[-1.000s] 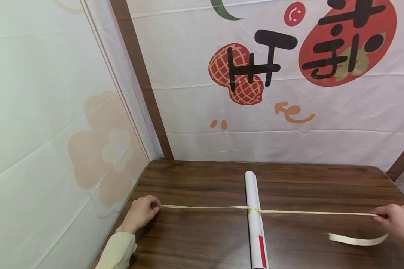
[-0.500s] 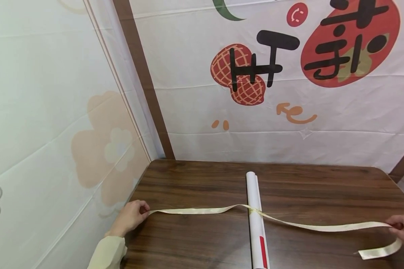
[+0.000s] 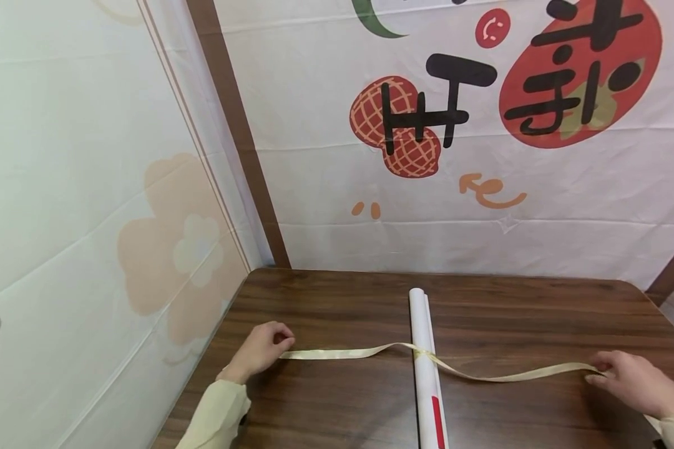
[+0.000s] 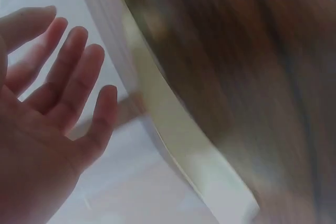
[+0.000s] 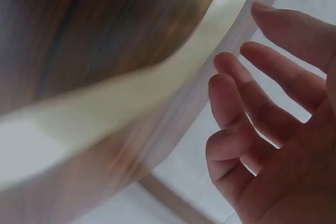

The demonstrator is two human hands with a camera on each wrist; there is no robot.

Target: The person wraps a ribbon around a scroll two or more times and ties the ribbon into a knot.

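A rolled white paper tube [image 3: 423, 324] with a red strip near its front end lies lengthwise on the table. A cream satin ribbon [image 3: 326, 354] passes around its middle, with a small crossing or knot on top. One tail runs slackly to each side. My left hand [image 3: 261, 350] is beside the left tail; the left wrist view shows its fingers loosely bent and apart from the ribbon [image 4: 168, 114]. At the right tail is my right hand [image 3: 631, 379]. Its fingers are also relaxed in the right wrist view, with the ribbon [image 5: 115, 100] separate from them.
The dark wooden table [image 3: 337, 305] has rounded back corners. A white printed cloth [image 3: 314, 168] hangs behind it, and another cloth with a pale flower [image 3: 146, 237] hangs along the left side.
The ribbon was taut at first, then slackened while both hands still pinched it. Both hands have since let go and moved inward toward the paper roll, which stays in place.
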